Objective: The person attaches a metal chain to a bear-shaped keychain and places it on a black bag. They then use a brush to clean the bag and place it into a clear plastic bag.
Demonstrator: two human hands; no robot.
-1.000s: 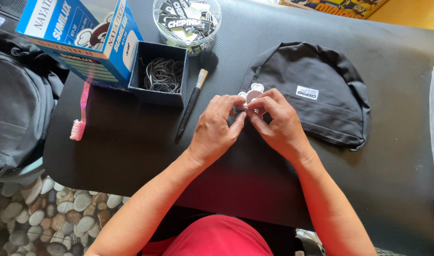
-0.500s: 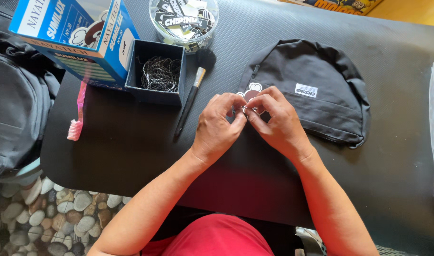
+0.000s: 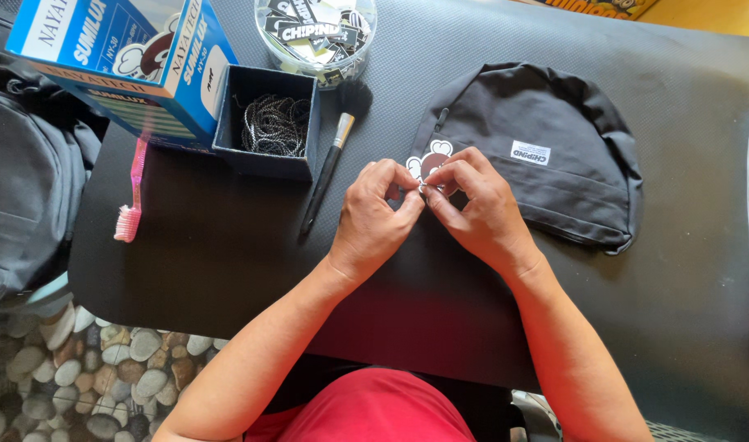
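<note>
My left hand (image 3: 377, 214) and my right hand (image 3: 476, 205) meet fingertip to fingertip over the black table (image 3: 227, 254). Between them they pinch a small metal chain or ring joined to a white and dark red charm (image 3: 430, 158). The charm lies at the left edge of a black fabric pouch (image 3: 546, 155) with a small white label. What exactly the fingertips hold is mostly hidden.
A small dark box of ball chains (image 3: 272, 123) stands at the back left beside a blue and white carton (image 3: 120, 57). A black brush (image 3: 329, 168) and a pink toothbrush (image 3: 133, 192) lie nearby. A clear tub of tags (image 3: 315, 31) sits behind. A grey backpack (image 3: 18, 188) is at the left.
Both hands stay together at the charm, with only small finger movements. The view has shifted slightly.
</note>
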